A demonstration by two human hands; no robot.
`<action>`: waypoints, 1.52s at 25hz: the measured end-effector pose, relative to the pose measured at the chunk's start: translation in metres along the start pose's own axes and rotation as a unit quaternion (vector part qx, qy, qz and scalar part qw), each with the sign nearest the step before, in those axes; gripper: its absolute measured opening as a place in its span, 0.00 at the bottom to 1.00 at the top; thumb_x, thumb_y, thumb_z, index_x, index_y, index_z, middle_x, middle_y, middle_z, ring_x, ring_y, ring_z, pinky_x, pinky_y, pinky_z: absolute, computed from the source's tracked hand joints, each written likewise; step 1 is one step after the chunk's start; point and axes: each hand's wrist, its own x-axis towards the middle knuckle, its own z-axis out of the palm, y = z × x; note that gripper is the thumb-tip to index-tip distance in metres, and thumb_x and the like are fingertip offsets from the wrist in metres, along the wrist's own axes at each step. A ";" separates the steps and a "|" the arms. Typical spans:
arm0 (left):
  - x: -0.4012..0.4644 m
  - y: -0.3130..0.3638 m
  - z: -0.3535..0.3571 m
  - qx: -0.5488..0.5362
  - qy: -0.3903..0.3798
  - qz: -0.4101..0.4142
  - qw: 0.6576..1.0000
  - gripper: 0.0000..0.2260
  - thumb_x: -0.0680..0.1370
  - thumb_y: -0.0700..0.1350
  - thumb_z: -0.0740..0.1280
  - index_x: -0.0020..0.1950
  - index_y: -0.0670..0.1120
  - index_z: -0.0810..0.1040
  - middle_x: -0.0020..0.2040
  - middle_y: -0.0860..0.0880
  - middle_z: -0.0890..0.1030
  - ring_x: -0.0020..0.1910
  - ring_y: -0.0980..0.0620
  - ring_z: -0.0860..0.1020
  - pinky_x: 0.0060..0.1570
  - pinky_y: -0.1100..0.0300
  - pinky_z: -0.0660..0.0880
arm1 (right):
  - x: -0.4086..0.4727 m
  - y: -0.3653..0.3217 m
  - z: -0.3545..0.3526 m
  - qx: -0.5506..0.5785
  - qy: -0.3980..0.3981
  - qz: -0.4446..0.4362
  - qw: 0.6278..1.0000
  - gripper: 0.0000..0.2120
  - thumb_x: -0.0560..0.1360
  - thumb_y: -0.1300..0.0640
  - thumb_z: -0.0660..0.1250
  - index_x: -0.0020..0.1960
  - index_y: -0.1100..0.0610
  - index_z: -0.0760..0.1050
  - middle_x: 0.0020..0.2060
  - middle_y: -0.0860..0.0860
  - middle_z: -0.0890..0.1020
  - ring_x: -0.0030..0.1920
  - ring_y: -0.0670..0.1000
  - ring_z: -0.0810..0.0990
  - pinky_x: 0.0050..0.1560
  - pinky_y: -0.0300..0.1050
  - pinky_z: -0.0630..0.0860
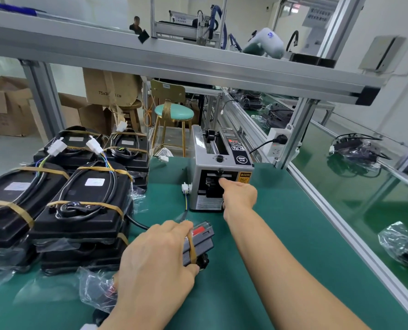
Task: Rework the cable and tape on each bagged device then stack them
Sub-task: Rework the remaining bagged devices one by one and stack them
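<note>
A bagged grey device point(201, 244) with a red patch lies on the green mat point(281, 234) in front of me. My left hand point(157, 260) lies over it, fingers curled round its edge and a strip of tan tape. Its cable runs forward to a white connector point(186, 187). My right hand point(239, 195) reaches to the outlet of the grey tape dispenser point(218, 177), fingertips at the slot. Whether they hold tape is hidden. Stacks of black bagged devices point(79, 201) bound with tan tape stand at the left.
An aluminium frame post point(295, 136) and rail point(355, 236) border the mat on the right. Beyond the rail runs a green conveyor with more bagged devices point(357, 151). A teal stool point(174, 113) and cardboard boxes point(5, 106) stand behind the bench.
</note>
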 end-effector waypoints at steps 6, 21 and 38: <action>0.000 0.001 -0.005 -0.010 -0.003 -0.031 0.999 0.29 0.67 0.63 0.68 0.67 0.64 0.64 0.55 0.63 0.74 0.57 0.62 0.71 0.48 0.67 0.65 | -0.033 -0.018 -0.018 0.020 -0.097 0.025 0.995 0.07 0.74 0.59 0.69 0.38 0.55 0.74 0.29 0.50 0.71 0.29 0.48 0.65 0.31 0.39 0.62; 0.000 0.008 -0.002 0.034 0.019 -0.059 0.997 0.28 0.52 0.52 0.81 0.49 0.55 0.79 0.39 0.57 0.79 0.37 0.50 0.80 0.32 0.59 0.71 | -0.092 0.016 -0.077 -0.075 -0.326 -0.133 0.933 0.10 0.74 0.62 0.69 0.35 0.55 0.81 0.55 0.48 0.78 0.45 0.30 0.76 0.46 0.25 0.69; -0.002 0.009 -0.003 0.018 0.022 -0.062 0.998 0.24 0.56 0.51 0.80 0.51 0.54 0.79 0.40 0.55 0.79 0.39 0.49 0.79 0.35 0.58 0.70 | -0.106 0.030 -0.068 -0.138 -0.174 -0.266 0.938 0.14 0.70 0.64 0.69 0.28 0.53 0.73 0.39 0.48 0.78 0.40 0.42 0.76 0.43 0.34 0.69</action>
